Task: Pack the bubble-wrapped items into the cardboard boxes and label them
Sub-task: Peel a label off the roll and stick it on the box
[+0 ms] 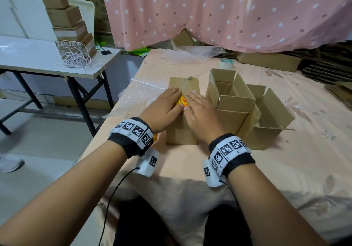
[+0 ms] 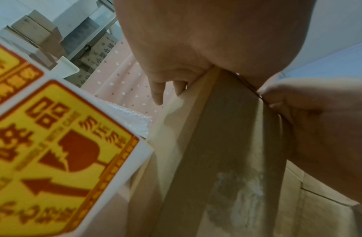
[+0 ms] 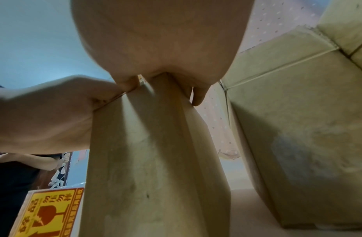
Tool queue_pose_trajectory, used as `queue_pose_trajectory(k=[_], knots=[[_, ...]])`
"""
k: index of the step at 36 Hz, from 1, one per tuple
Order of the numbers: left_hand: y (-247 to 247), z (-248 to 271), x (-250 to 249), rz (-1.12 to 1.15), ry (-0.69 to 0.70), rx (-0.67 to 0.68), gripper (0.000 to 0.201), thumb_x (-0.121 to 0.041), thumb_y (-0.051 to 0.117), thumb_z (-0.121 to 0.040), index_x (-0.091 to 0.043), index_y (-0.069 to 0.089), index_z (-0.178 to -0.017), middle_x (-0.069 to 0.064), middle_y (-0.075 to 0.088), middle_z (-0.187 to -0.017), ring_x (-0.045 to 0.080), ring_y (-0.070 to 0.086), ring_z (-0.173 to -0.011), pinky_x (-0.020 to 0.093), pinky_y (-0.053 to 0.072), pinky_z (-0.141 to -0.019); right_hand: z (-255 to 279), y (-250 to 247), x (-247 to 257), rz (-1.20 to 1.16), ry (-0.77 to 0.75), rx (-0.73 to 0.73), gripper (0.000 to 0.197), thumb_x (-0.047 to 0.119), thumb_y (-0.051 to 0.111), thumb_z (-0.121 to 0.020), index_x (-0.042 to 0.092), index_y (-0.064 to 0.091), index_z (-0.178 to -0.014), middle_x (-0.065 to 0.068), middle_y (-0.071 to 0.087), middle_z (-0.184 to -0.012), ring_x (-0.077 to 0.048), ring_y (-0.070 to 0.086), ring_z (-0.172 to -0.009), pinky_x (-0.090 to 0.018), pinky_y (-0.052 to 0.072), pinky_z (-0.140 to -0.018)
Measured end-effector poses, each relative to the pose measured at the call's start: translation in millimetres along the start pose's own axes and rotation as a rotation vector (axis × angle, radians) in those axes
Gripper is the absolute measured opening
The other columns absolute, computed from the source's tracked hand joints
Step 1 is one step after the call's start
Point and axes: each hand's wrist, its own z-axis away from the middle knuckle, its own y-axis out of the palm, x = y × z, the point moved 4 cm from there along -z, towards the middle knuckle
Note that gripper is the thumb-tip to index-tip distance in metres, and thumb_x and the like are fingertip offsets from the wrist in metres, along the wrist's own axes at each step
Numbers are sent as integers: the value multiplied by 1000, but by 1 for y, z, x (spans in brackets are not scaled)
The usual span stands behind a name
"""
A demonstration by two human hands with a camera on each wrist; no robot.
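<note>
A closed cardboard box (image 1: 181,131) stands upright at the middle of the pink-clothed table (image 1: 285,169). A yellow and red fragile label (image 1: 182,101) lies across its top seam. My left hand (image 1: 169,102) and right hand (image 1: 197,106) rest flat on the box top, one on each side of the label, fingers straight. From the left wrist view, the palm (image 2: 186,40) presses the box (image 2: 226,160). Likewise, in the right wrist view, the palm (image 3: 155,40) presses the box (image 3: 155,160). A sheet of the same labels (image 2: 54,152) lies by my left wrist.
Two open empty boxes (image 1: 232,101) (image 1: 266,124) stand close on the right. A bubble wrap sheet (image 1: 137,95) lies at the left table edge. A tape roll (image 1: 225,64) sits further back. A side table (image 1: 28,59) with stacked boxes and a cord is at left.
</note>
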Motion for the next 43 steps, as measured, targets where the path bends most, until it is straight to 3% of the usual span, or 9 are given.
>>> queue_pose_trajectory(k=[3, 7, 12, 17, 20, 26, 31, 35, 43], knots=[[1, 0, 2, -3, -27, 42, 55, -32, 40, -106, -11, 29, -155, 5, 20, -164, 16, 10, -152, 18, 2, -113, 1, -2, 0, 51, -1, 24, 43, 22, 41, -98, 5, 52, -136, -10, 47, -148, -22, 31, -144, -32, 18, -119], [-3, -3, 3, -11, -58, 107, 59, -37, 38, -106, -12, 23, -157, 3, 14, -166, 14, 5, -153, 23, 1, -117, -4, -2, -1, 57, 4, 65, 45, 24, 39, -98, 7, 50, -139, -8, 43, -152, -21, 29, -146, -37, 19, -121], [-13, -4, 2, 65, -57, 85, 54, -35, 34, -107, -17, 25, -157, -2, 11, -166, 9, 5, -152, 16, -1, -113, -8, -9, -6, -3, 48, 54, 62, 36, 32, -91, 10, 41, -147, -4, 36, -157, -17, 21, -149, -35, 16, -122], [-12, -4, -9, 30, -15, 127, 51, -29, 35, -107, -16, 26, -156, 1, 16, -165, 12, 10, -151, 10, 0, -108, -10, -4, -3, 11, 55, 132, 56, 30, 33, -96, 11, 39, -149, -4, 33, -159, -18, 20, -149, -36, 15, -123], [-6, -2, -10, -23, 17, 151, 50, -27, 32, -108, -13, 26, -156, 4, 19, -164, 14, 11, -151, 4, -7, -105, -8, 2, -4, 0, 58, 161, 63, 33, 28, -90, 10, 40, -148, -5, 33, -158, -19, 21, -149, -35, 15, -123], [-3, -3, -6, -60, 0, 171, 53, -30, 31, -108, -14, 22, -157, 3, 15, -165, 15, 7, -153, 20, 0, -116, -10, 1, -3, 83, 40, 194, 67, 35, 24, -88, 9, 39, -148, -6, 33, -158, -19, 22, -149, -37, 16, -122], [-7, -1, 5, -52, -11, 123, 60, -41, 37, -105, -16, 22, -158, 0, 13, -166, 12, 8, -152, 22, 4, -118, -12, -6, -7, 70, 37, 161, 55, 36, 32, -94, 12, 42, -142, -5, 36, -155, -19, 20, -149, -40, 19, -121], [-4, 4, 5, -67, 25, 147, 60, -42, 36, -106, -17, 22, -158, 1, 15, -165, 12, 6, -152, 23, 1, -118, -8, -1, -10, 51, 23, 223, 63, 47, 23, -89, 12, 46, -136, -5, 42, -150, -20, 24, -147, -41, 22, -120], [-4, 2, 0, -99, 12, 175, 60, -42, 33, -106, -16, 18, -158, 0, 11, -166, 12, 2, -153, 21, -2, -116, -5, 1, -9, 5, 35, 184, 51, 34, 34, -100, 10, 41, -145, -7, 34, -157, -21, 19, -149, -38, 17, -122]])
